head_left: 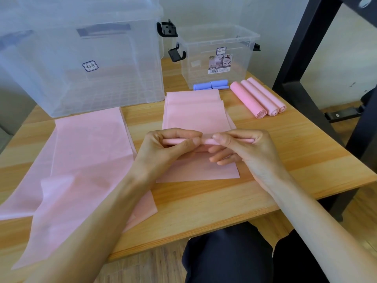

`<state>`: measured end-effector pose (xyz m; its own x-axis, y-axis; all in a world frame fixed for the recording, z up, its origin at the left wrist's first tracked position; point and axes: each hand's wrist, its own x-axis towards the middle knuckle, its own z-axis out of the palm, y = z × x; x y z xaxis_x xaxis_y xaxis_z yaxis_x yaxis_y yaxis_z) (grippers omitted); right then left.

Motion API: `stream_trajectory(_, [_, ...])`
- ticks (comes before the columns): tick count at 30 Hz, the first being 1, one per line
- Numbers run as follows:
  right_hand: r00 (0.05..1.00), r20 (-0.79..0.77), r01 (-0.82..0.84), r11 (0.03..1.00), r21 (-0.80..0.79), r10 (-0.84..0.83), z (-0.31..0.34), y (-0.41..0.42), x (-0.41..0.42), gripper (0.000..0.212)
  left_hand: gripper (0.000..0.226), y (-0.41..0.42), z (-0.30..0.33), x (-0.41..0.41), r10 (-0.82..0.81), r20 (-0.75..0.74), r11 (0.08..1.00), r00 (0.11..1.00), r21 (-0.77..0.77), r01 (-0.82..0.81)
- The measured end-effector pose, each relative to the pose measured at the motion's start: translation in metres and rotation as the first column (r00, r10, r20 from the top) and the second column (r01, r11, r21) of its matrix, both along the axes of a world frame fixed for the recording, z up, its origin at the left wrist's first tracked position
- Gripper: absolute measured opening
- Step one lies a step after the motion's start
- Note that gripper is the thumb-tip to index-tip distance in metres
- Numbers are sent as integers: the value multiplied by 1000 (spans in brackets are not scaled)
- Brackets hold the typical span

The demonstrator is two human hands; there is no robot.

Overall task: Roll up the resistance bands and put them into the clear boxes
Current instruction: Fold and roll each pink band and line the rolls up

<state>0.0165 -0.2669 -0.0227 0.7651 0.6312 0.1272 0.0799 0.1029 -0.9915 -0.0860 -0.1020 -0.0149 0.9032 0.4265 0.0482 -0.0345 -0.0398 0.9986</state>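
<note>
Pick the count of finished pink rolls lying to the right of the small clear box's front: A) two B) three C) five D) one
B: three pink rolls lie side by side on the table, beside the blue rolls.

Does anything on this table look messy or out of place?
Only the loose pink band on the left: it lies crumpled, one corner folded over, and hangs off the table's front edge. The finished pink rolls lie neatly side by side.
</note>
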Motion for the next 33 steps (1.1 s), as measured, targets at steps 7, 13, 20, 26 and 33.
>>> stream_trajectory(7, [1000, -11, 3, 1000, 16, -3, -2, 0, 0, 16, 16, -1, -2, 0, 15, -34, 1000, 999, 11, -15])
stream_trajectory(13, [999, -40, 7, 1000, 16, -7, -1, 0, 0, 19, 13, -1, 0, 0, 27, -28, 1000, 999, 17, -26])
stream_trajectory(20, [999, -21, 33, 999, -4, -33, -2, 0, 1, 16, 15, -1, 0, -1, 35, -21, 999, 999, 36, -34])
stream_trajectory(26, [999, -31, -16, 1000, 3, 16, 0, 1, 0, 21, 17, 1, 1, -2, 15, -25, 1000, 1000, -21, -16])
stream_trajectory(33, [1000, -11, -9, 1000, -7, 9, 1, 1, 0, 19, 16, 1, 1, -1, 12, -25, 1000, 1000, -3, -12])
